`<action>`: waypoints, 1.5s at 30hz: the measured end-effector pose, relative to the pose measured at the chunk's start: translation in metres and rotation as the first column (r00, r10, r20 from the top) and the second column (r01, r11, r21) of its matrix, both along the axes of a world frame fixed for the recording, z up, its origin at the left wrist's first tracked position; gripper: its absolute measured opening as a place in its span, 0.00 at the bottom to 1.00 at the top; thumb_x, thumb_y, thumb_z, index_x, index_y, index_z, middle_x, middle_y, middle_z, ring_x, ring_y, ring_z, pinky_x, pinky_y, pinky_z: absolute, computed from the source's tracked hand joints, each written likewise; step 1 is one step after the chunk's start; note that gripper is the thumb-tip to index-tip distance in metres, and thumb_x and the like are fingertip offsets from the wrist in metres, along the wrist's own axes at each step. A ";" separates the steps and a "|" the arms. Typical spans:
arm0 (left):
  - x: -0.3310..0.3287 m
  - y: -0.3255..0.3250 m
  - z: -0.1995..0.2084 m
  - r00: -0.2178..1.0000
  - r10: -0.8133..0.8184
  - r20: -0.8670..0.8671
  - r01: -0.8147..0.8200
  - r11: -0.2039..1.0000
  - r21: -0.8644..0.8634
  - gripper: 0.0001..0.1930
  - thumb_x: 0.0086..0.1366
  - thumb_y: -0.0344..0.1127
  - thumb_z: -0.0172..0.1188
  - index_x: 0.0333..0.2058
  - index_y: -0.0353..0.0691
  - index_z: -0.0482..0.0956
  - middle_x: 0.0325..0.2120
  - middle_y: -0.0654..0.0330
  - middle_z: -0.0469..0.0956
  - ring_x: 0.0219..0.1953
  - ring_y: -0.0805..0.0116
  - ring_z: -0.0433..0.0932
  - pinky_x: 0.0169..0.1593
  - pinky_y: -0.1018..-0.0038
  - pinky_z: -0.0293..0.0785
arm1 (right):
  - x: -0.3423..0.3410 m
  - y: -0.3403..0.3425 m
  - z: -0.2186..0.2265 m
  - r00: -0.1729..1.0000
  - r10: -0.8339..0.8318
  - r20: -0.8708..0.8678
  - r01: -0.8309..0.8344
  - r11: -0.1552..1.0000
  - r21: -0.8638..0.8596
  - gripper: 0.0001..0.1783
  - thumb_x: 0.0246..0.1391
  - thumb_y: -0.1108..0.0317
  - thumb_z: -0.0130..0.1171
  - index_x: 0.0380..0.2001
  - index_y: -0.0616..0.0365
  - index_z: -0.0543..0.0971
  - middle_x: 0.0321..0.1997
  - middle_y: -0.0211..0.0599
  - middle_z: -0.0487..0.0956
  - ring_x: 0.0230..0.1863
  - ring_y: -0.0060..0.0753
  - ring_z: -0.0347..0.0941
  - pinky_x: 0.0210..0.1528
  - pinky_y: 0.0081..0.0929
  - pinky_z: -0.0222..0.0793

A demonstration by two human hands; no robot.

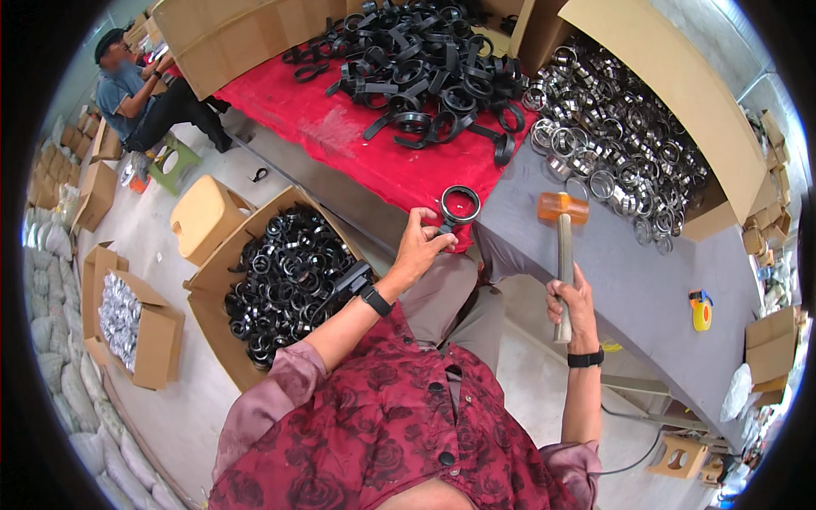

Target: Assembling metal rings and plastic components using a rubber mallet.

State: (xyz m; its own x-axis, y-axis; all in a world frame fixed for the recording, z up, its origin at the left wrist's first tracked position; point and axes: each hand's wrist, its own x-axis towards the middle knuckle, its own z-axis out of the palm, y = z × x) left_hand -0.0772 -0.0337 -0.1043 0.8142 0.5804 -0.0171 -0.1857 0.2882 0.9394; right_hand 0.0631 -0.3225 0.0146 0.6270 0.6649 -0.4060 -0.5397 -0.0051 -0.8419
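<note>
While a round black ring with a silvery inner edge (457, 222) stands just beyond the fingertips of the left hand (416, 249), that hand pinches its short stem between thumb and fingers. To its right, the right hand (575, 308) is wrapped around the handle of a mallet with a translucent orange head (565, 251), which points away over the grey table (629, 272). Left of the left hand, a large open brown cardboard box (212, 319) is heaped with small black rings (293, 280); farther left, a smaller cardboard box (159, 340) holds shiny silver pieces (119, 319). Beyond the left hand, black plastic rings with straps (416, 81) lie piled on a red cloth (357, 140) between upright cardboard walls (246, 51). Beyond the right hand, a tilted cardboard carton (680, 85) spills shiny metal rings (608, 144) onto the grey surface.
</note>
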 end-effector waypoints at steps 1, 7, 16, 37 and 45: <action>0.001 0.001 -0.005 0.999 -0.014 0.044 0.016 0.999 -0.044 0.20 0.67 0.21 0.61 0.51 0.37 0.60 0.33 0.51 0.82 0.37 0.66 0.84 0.44 0.71 0.81 | -0.019 0.010 0.020 0.970 0.018 0.241 0.010 0.993 -0.114 0.42 0.54 0.77 0.56 0.73 0.56 0.56 0.30 0.33 0.73 0.18 0.19 0.66 0.14 0.21 0.63; -0.004 0.008 -0.009 0.995 -0.054 0.080 0.060 0.996 -0.065 0.14 0.65 0.21 0.62 0.39 0.37 0.63 0.30 0.53 0.81 0.34 0.66 0.84 0.41 0.71 0.83 | -0.073 0.046 0.096 0.239 0.026 0.971 0.262 0.961 -0.091 0.49 0.53 0.79 0.60 0.76 0.62 0.50 0.47 0.49 0.81 0.38 0.36 0.81 0.45 0.32 0.78; 0.002 0.011 -0.004 0.994 -0.034 0.108 0.040 0.998 -0.054 0.15 0.64 0.22 0.64 0.36 0.38 0.63 0.27 0.56 0.81 0.31 0.69 0.84 0.35 0.75 0.81 | -0.069 0.093 0.063 -0.098 0.409 0.907 -0.079 0.905 -0.417 0.51 0.48 0.82 0.56 0.76 0.49 0.54 0.38 0.56 0.77 0.39 0.64 0.76 0.42 0.51 0.73; -0.004 0.008 -0.005 0.993 -0.050 0.103 0.054 0.998 -0.039 0.13 0.66 0.22 0.61 0.37 0.39 0.63 0.27 0.58 0.80 0.32 0.71 0.83 0.37 0.75 0.80 | -0.111 0.038 0.008 0.445 0.353 0.823 0.164 0.871 -0.463 0.50 0.50 0.81 0.57 0.77 0.52 0.52 0.67 0.59 0.71 0.65 0.45 0.71 0.62 0.36 0.70; -0.002 0.006 -0.003 0.994 -0.049 0.094 0.053 0.997 -0.047 0.12 0.66 0.22 0.60 0.38 0.39 0.63 0.27 0.57 0.81 0.32 0.72 0.82 0.37 0.75 0.80 | -0.131 0.041 -0.033 0.106 0.229 0.968 0.305 0.919 -0.251 0.48 0.50 0.81 0.60 0.75 0.58 0.55 0.53 0.62 0.80 0.48 0.56 0.81 0.50 0.37 0.76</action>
State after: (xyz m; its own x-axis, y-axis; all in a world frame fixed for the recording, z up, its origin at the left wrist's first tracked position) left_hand -0.0791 -0.0277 -0.1070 0.8421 0.5383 0.0327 -0.2556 0.3451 0.9031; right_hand -0.0676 -0.2820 -0.0184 0.6535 0.6237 0.4289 0.7380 -0.3992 -0.5440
